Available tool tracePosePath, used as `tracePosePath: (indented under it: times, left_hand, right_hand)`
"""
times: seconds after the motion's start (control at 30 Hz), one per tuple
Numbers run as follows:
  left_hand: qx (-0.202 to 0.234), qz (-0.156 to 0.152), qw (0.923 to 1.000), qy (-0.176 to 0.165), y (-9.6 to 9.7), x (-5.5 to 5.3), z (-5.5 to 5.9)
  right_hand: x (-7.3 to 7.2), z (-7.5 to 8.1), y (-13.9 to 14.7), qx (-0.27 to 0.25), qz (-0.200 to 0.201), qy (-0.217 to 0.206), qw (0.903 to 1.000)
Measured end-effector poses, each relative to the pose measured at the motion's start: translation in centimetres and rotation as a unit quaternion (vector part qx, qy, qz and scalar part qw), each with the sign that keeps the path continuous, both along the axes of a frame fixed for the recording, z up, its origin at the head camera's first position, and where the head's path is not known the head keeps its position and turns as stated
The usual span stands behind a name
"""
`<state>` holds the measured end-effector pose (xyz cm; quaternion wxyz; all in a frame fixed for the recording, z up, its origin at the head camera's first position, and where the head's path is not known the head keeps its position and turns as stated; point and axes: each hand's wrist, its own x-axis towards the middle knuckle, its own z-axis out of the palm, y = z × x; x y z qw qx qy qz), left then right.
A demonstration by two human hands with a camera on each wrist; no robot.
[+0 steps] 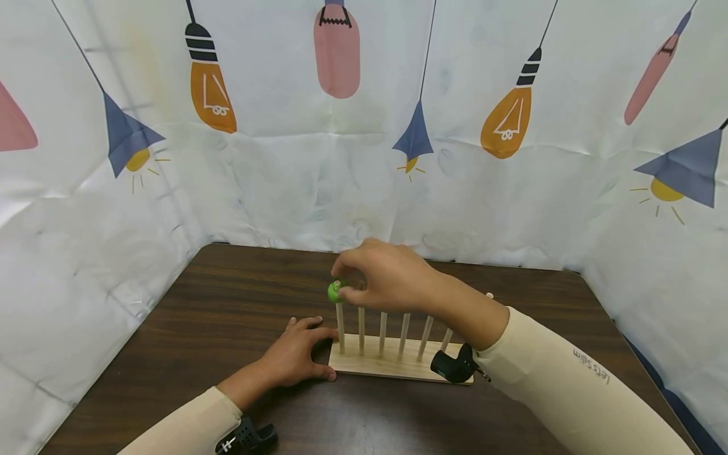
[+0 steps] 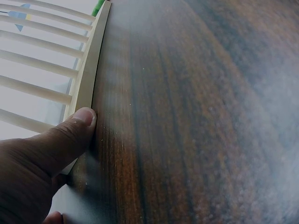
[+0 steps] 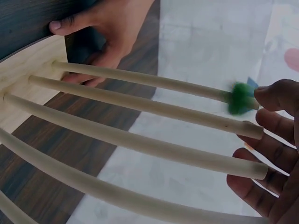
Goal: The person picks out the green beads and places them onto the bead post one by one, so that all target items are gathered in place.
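Note:
A pale wooden peg stand (image 1: pixel 398 363) with several upright pegs sits on the table. My left hand (image 1: pixel 298 354) grips its left end, the thumb on the front edge and fingers round the far side. Around the leftmost peg, near its top, is a small green bead (image 1: pixel 333 291), blurred in the right wrist view. Just above it is my right hand (image 1: pixel 389 275), thumb and fingers curved and parted near the peg tip. In the right wrist view, the green bead (image 3: pixel 239 98) lies below the thumb, apart from the fingertips.
The dark wood-grain table (image 1: pixel 227 284) extends around the stand. White cloth (image 1: pixel 273 189) printed with lamps and bulbs hangs behind and at the sides. Past the stand's far end, a bit of something green (image 2: pixel 98 7) shows in the left wrist view.

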<state>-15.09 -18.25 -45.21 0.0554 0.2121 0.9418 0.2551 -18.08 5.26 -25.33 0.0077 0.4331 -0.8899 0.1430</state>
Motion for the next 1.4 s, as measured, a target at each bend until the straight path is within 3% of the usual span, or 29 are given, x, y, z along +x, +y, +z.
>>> tracePosePath:
  times: [0.3, 0.53, 0.87, 1.4]
  left_hand:
    - [-0.006, 0.009, 0.9999, 0.0, 0.1, 0.0, -0.1]
    - [-0.008, 0.011, 0.9999, 0.004, 0.3, 0.0, 0.0]
    - [-0.007, 0.011, 0.9999, 0.002, 0.4, 0.0, 0.1]
    - [-0.013, 0.013, 0.9998, -0.001, 0.4, 0.0, 0.2]
  right_hand:
    - [0.0, 0.0, 2.0, 0.01, -0.036, 0.003, 0.9993]
    - [0.1, 0.3, 5.2, 0.012, -0.075, -0.011, 0.997]
    - [0.0, 0.3, 10.3, -0.022, -0.106, 0.01, 0.9941]
    - [0.5, 0.7, 17.5, -0.03, -0.205, -0.013, 0.9782]
